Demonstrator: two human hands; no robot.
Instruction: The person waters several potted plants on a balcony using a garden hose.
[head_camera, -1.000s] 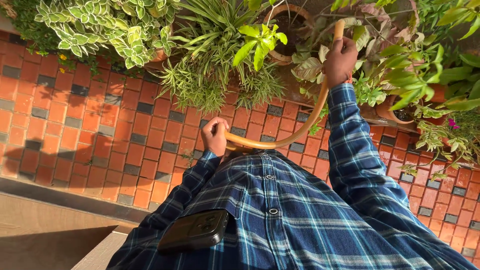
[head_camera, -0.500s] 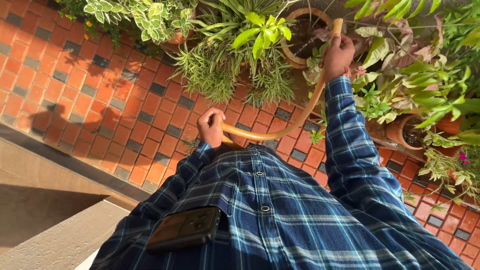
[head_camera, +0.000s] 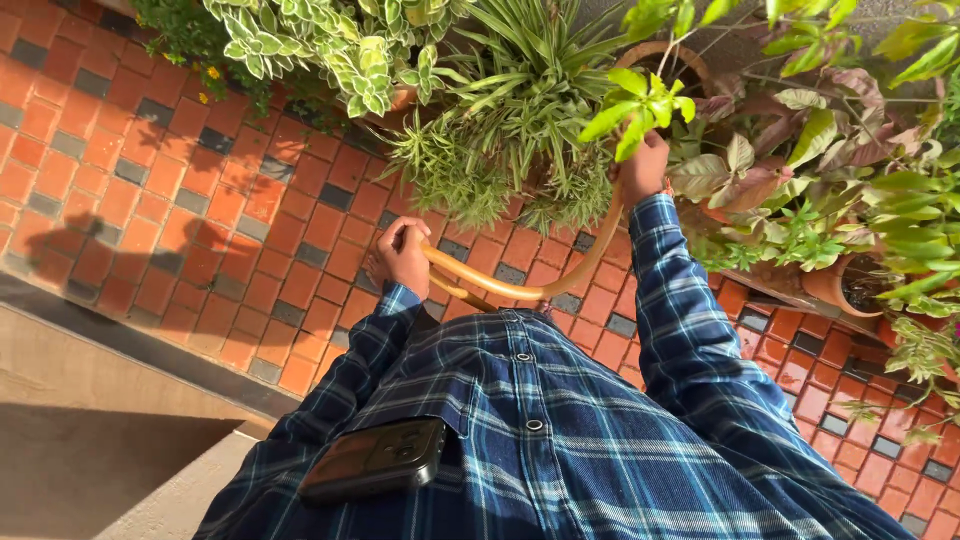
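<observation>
Right hand (head_camera: 643, 165) now lower, behind lime leaves | both hands' fingers clamped on hose (head_camera: 520, 290); left hand (head_camera: 402, 255) feeding slack | keep nozzle end aimed at terracotta pot (head_camera: 672, 58).

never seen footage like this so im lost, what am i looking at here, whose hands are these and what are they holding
There is only one view, from a camera worn on a person's head and looking down, so you see that person's own chest and arms: a blue plaid shirt with a dark phone sticking out of its chest pocket.

Both hands hold one tan hose. The left hand grips it near the body. The right hand is stretched out, gripping it further along among the leaves; the hose end is hidden behind a bright green sprig.

Below is a floor of orange and grey brick paving. Potted plants stand along its edge, among them a spiky grass-like plant and a terracotta pot.
</observation>
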